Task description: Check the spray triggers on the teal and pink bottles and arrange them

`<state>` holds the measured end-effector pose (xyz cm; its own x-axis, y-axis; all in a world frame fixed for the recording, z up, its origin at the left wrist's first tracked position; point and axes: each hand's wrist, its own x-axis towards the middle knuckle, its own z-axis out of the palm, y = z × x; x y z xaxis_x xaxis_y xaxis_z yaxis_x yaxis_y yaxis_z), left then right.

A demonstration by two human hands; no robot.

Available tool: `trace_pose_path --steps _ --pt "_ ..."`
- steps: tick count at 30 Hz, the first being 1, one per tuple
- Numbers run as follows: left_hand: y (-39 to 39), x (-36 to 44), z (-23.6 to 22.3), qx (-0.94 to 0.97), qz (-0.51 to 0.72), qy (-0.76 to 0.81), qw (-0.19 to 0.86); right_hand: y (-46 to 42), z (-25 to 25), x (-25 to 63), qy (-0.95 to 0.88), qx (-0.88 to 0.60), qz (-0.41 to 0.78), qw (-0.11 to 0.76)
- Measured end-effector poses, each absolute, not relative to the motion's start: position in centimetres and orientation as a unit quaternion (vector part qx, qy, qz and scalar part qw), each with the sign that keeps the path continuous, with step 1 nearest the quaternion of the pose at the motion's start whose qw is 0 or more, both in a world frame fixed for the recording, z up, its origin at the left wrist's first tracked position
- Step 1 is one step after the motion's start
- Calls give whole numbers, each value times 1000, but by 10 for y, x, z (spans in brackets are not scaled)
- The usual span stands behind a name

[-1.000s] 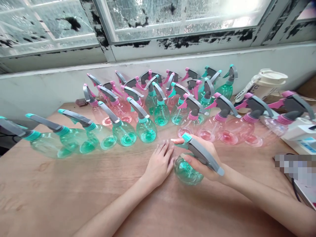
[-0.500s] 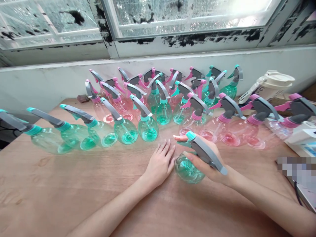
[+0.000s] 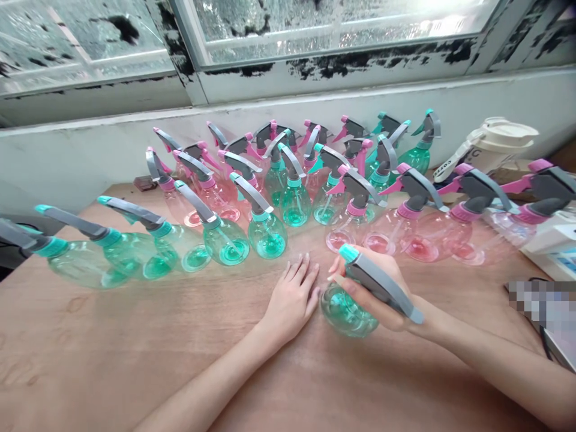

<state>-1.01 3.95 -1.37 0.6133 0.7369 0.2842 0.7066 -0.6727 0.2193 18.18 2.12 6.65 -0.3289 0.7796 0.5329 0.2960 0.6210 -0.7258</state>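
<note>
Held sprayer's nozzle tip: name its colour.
The nozzle tip is turquoise; the head view shows it best.

Green spray bottle (image 3: 348,312), teal nozzle (image 3: 348,252), plain grey sprayer top (image 3: 382,281)

The right hand (image 3: 378,288), its index finger stretched forward before, is now curling that finger in against the round, clear-green plastic spray bottle (image 3: 347,315) with a grey-and-turquoise head; the turquoise trigger is disappearing from view.

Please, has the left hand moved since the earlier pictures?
No; against the nearest unheld green bottle, the left hand still lies in the same place on the table.
</note>
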Motion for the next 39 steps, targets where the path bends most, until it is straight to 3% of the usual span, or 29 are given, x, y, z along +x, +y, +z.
trace_pose_path --steps 21,39 --pt "38 -7 -10 902 149 404 43 23 50 186 -760 -303 316 480" --pt "37 -6 -8 900 146 407 47 23 56 182 -768 -303 270 495"
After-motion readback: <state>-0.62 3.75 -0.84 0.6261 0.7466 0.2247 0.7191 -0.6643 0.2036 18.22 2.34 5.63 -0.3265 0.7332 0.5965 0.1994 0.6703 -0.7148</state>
